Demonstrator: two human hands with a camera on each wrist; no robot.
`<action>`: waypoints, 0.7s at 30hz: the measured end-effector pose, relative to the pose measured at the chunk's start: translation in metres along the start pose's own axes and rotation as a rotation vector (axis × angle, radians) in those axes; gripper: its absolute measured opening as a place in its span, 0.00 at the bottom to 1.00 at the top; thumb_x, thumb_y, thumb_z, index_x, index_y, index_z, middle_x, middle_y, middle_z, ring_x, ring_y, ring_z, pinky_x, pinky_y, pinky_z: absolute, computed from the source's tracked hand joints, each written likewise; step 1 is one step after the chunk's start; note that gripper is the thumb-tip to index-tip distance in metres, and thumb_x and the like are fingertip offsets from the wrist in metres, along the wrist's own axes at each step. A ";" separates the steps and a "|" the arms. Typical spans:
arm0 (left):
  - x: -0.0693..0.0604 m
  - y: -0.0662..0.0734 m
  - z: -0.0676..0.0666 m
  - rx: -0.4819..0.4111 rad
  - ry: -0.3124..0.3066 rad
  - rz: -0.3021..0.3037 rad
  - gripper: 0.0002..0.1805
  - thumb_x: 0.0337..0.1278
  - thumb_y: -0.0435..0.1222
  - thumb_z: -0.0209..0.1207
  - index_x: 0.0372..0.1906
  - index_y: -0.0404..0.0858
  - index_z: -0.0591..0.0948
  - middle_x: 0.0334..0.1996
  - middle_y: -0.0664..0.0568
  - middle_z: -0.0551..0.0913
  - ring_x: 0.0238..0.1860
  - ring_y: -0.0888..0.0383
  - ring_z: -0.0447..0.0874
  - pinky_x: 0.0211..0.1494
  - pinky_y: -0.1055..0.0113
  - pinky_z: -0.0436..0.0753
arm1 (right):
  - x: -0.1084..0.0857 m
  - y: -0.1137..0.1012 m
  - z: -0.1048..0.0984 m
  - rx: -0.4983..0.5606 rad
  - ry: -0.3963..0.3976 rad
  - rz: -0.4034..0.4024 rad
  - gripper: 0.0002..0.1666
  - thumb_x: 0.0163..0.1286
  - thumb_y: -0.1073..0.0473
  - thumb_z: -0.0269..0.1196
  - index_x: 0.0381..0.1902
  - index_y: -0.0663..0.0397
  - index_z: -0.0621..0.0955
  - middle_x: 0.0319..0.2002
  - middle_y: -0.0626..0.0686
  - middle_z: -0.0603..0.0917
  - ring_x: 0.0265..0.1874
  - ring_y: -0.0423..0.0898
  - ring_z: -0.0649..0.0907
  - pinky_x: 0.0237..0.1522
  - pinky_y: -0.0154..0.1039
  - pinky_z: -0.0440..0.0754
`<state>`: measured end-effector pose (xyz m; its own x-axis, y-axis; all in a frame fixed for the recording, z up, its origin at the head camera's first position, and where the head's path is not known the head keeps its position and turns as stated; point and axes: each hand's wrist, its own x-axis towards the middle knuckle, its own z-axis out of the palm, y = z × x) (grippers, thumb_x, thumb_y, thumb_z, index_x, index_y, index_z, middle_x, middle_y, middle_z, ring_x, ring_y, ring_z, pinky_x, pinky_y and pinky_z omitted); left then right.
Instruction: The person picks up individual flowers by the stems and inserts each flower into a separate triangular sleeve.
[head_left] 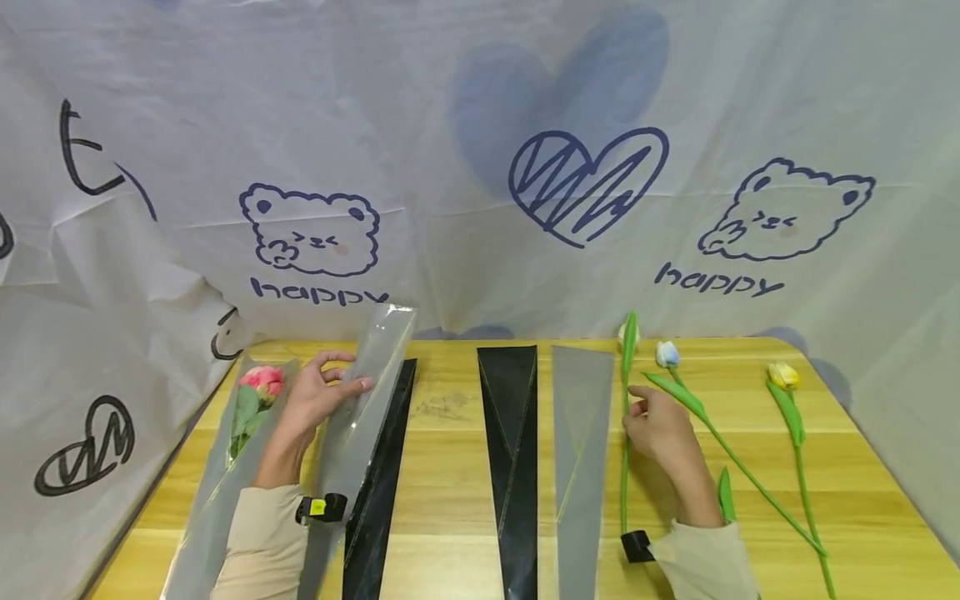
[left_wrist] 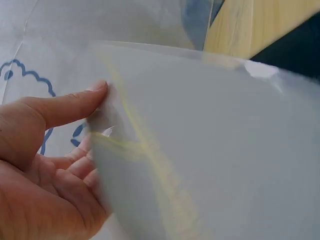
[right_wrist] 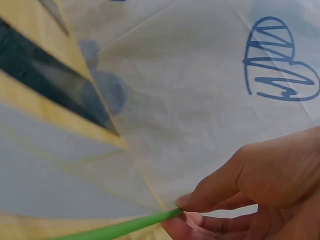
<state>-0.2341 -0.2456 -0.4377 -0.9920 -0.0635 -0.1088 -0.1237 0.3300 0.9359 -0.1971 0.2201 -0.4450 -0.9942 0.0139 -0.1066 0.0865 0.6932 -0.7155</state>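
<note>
You wear beige sleeves in the head view: your left sleeve [head_left: 262, 533] lies toward seven o'clock, your right sleeve [head_left: 712, 558] toward five, both plain, lightly creased and ending at the wrist. At the left one's two o'clock sits a black wrist unit [head_left: 336, 508], compact and boxy, with a small, bright yellow patch [head_left: 318, 507] set between its dark ends, any lettering too small to read. At the right one's nine o'clock, you wear a squarish black block [head_left: 637, 546]. Your left hand [head_left: 315, 400] and right hand [head_left: 662, 425] are bare.
</note>
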 end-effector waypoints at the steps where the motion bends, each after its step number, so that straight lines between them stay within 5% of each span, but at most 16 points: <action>1: 0.000 0.001 0.001 -0.027 0.000 -0.005 0.38 0.58 0.30 0.72 0.70 0.31 0.65 0.38 0.49 0.84 0.30 0.62 0.80 0.34 0.66 0.81 | 0.000 -0.002 -0.002 0.033 -0.016 0.001 0.32 0.71 0.69 0.55 0.71 0.77 0.66 0.43 0.62 0.80 0.29 0.47 0.79 0.26 0.38 0.74; 6: 0.000 0.000 0.007 -0.139 -0.017 -0.006 0.34 0.56 0.26 0.71 0.67 0.28 0.70 0.46 0.45 0.86 0.34 0.60 0.85 0.37 0.63 0.86 | -0.003 -0.014 -0.011 0.183 -0.079 0.013 0.36 0.74 0.71 0.55 0.76 0.74 0.59 0.47 0.65 0.75 0.32 0.53 0.83 0.31 0.43 0.84; 11: -0.004 -0.004 0.014 -0.269 -0.046 -0.015 0.23 0.59 0.25 0.68 0.57 0.29 0.73 0.38 0.48 0.88 0.33 0.56 0.87 0.38 0.60 0.87 | -0.002 -0.022 -0.017 0.284 -0.082 -0.001 0.38 0.73 0.73 0.57 0.78 0.72 0.57 0.47 0.63 0.73 0.37 0.51 0.83 0.35 0.43 0.86; 17: -0.005 -0.004 0.036 -0.333 -0.017 -0.018 0.32 0.56 0.26 0.70 0.65 0.32 0.71 0.40 0.49 0.87 0.36 0.52 0.89 0.42 0.56 0.87 | -0.001 -0.035 -0.023 0.400 -0.031 -0.097 0.36 0.73 0.73 0.59 0.76 0.66 0.61 0.47 0.63 0.74 0.38 0.45 0.84 0.35 0.39 0.87; 21: -0.004 -0.003 0.053 -0.352 -0.096 0.005 0.34 0.60 0.26 0.67 0.70 0.31 0.68 0.51 0.44 0.82 0.45 0.52 0.85 0.50 0.57 0.84 | -0.003 -0.042 -0.027 0.504 0.012 -0.131 0.32 0.76 0.69 0.57 0.74 0.63 0.63 0.49 0.63 0.74 0.37 0.38 0.85 0.38 0.39 0.87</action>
<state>-0.2310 -0.1970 -0.4582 -0.9924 0.0314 -0.1188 -0.1194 -0.0152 0.9927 -0.1995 0.2109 -0.3961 -0.9992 -0.0395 0.0113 -0.0211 0.2566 -0.9663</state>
